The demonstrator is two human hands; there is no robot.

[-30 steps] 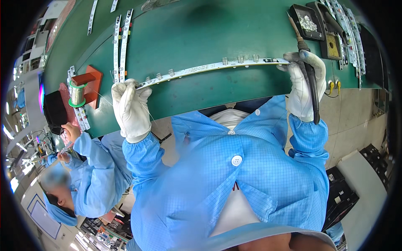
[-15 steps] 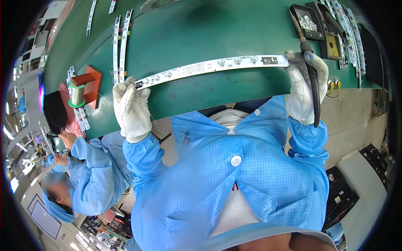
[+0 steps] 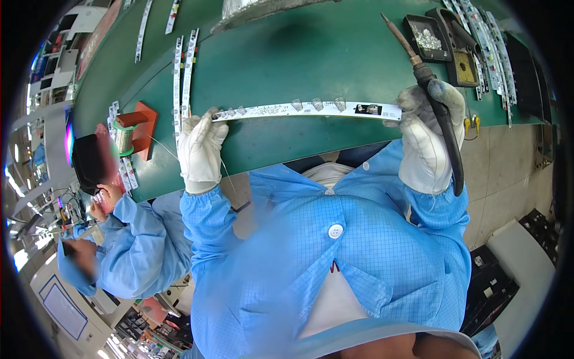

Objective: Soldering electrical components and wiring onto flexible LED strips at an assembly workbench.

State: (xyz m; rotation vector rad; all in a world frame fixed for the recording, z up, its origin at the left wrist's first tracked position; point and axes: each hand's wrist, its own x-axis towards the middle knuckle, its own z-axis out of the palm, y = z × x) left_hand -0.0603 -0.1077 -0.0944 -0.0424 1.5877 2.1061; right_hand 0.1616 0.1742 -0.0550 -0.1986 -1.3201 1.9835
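Observation:
A long, narrow white circuit board strip (image 3: 272, 111) with spring-like coils and small parts spans between my gloved hands above the green bench. My left hand (image 3: 201, 151) pinches its left end, and a thin solder wire (image 3: 168, 148) runs to that hand from the spool. At the right end, the fingertips of my right hand (image 3: 421, 146) grip the strip. That same hand holds a soldering iron (image 3: 443, 117) across the palm, its tip pointing up and away to the far left. Both gloves are white, with darkened fingertips on the right one.
The solder wire spool (image 3: 124, 140) sits on a red-brown stand (image 3: 145, 122) at left, near more strips (image 3: 188, 75). A black tray of small metal parts (image 3: 428, 39) and an iron holder (image 3: 463, 66) stand at right. A co-worker in blue (image 3: 143, 245) sits at left.
The strip has tilted so its face is seen more edge-on, and its right end sits lower. Both hands have shifted slightly. The iron's tip has swung left, and a foil-like silver object shows more at the top.

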